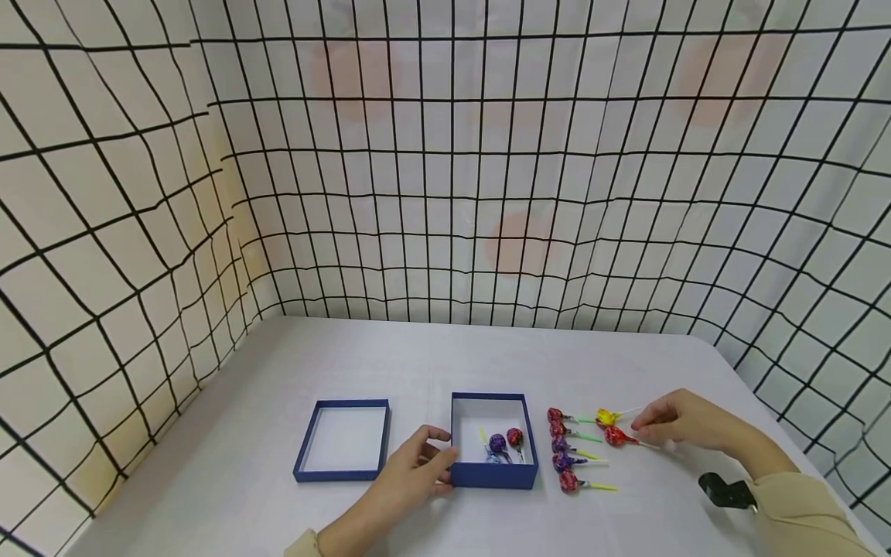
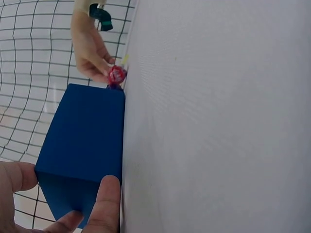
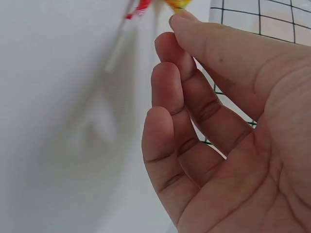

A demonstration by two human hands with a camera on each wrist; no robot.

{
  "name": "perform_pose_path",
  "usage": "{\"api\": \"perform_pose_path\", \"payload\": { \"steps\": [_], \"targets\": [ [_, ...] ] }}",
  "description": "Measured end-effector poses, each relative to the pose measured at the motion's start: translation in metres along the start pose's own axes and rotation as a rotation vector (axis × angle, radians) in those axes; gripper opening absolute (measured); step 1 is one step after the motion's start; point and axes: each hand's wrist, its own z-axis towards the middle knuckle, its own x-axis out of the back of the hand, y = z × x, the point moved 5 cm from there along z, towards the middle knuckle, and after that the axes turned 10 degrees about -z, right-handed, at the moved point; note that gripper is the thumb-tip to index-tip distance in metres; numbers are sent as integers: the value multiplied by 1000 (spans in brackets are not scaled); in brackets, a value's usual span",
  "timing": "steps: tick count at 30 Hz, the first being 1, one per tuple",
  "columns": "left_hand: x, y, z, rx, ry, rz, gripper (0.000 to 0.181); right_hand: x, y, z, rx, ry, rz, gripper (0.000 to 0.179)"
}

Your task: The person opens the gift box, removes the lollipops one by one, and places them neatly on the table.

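The left hand rests at the left side of an open blue box, its fingertips touching the outer wall. In the left wrist view, extended fingers press the box near one corner. Inside it lie a purple lollipop, a red lollipop and a pale blue wrapper. To its right, the right hand hovers with loosely bent fingers beside a yellow lollipop and a red lollipop. The right wrist view shows the thumb tip close to the yellow wrapper; no stick shows between the fingers.
A blue-edged lid lies inside-up left of the box. Several red and purple lollipops form a column right of the box, sticks pointing right. The white table has black-grid fabric walls behind and at both sides.
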Motion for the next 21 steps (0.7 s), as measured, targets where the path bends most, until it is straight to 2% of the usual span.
{"api": "perform_pose_path", "payload": {
  "steps": [8, 16, 21],
  "targets": [
    [0, 0, 1, 1, -3, -2, 41, 16, -24, 0, 14, 4, -25, 21],
    [2, 0, 1, 12, -7, -13, 41, 28, -74, 7, 123, 4, -36, 19],
    [2, -1, 1, 27, -18, -22, 41, 29, -109, 16, 186, -25, -32, 17]
  ]
}}
